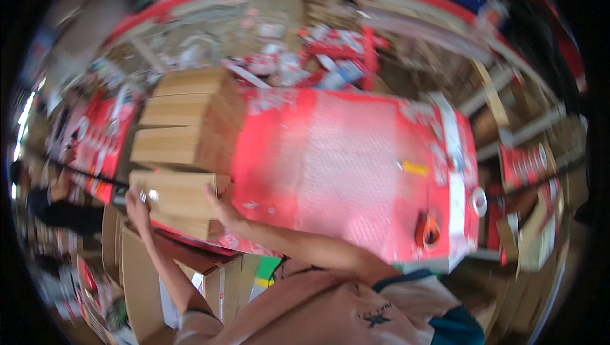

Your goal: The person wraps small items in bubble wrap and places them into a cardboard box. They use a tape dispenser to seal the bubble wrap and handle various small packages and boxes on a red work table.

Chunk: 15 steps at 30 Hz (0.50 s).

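Note:
At the left end of the red-covered table, both my hands hold a brown cardboard box [176, 197] by its two ends. My left hand [138, 203] grips the left end, and my right hand [221, 204] is on the right end. Just beyond it, several similar cardboard boxes [164, 145] stand in a row. A sheet of bubble wrap [350, 164] covers the middle of the table. Near the right side are an orange tape dispenser [428, 231], a yellow object [414, 168] and a white roll [479, 201].
Open cardboard cartons [143, 278] stand below the table at the left. A heap of red and white packages [333, 54] lies behind the table. A person in dark clothing [62, 209] is at the far left. A wooden strip [491, 92] leans at the right.

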{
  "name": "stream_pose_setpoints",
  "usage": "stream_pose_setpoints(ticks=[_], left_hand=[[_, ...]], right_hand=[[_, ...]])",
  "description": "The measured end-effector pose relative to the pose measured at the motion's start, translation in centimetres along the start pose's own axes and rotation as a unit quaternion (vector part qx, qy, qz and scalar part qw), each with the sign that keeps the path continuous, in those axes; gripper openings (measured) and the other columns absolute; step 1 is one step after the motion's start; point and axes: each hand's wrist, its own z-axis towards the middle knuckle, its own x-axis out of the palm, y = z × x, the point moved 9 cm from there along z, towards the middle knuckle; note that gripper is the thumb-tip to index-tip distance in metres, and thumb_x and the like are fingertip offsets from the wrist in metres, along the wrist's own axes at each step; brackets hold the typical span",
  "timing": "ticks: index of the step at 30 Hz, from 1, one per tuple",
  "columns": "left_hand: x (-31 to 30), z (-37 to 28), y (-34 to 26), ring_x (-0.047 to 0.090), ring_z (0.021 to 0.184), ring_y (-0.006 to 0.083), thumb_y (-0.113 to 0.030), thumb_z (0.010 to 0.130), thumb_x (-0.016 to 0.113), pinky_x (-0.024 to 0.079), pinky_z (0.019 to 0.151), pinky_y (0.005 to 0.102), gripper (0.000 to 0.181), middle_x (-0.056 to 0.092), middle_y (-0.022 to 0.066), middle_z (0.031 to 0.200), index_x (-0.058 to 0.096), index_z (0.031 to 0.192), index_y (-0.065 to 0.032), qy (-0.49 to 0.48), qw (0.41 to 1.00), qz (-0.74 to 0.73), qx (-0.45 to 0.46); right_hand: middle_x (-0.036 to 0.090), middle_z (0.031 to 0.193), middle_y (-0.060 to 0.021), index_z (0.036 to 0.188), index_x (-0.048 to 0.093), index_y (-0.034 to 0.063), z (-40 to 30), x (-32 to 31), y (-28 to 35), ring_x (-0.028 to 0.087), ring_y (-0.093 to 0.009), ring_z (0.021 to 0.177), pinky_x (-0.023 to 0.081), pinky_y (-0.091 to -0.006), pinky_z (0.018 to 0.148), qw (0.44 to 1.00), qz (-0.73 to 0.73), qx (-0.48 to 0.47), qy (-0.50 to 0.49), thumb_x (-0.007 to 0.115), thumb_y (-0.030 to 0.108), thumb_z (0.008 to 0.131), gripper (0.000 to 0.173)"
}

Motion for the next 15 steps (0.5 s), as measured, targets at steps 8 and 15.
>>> stream_pose_setpoints(ticks=[8,15], left_hand=[[14.2,-27.2,-4.7,0.051,0.113,0.0162,-0.02,0.099,0.052,0.043,0.099,0.0345,0.03,0.054,0.0097,0.125,0.055,0.123,-0.0023,0.16,0.946,-0.283,0.006],[36.3,-33.8,-4.5,0.051,0.114,0.0195,-0.024,0.102,0.057,0.044,0.099,0.035,0.032,0.052,0.0167,0.125,0.048,0.118,0.0014,0.424,0.874,-0.223,0.084]], right_hand=[[0.051,0.138,-0.0212,0.143,0.039,-0.0048,-21.5,-32.2,2.6,0.051,-0.027,0.125,0.04,-0.0409,0.106,0.945,-0.042,-0.051,-0.322,0.043,0.054,0.103,0.071],[0.063,0.11,-0.0197,0.109,0.052,-0.0036,-23.0,-45.6,-6.2,0.062,-0.024,0.098,0.048,-0.0359,0.089,0.878,-0.13,-0.125,-0.444,0.062,0.042,0.098,0.048]])
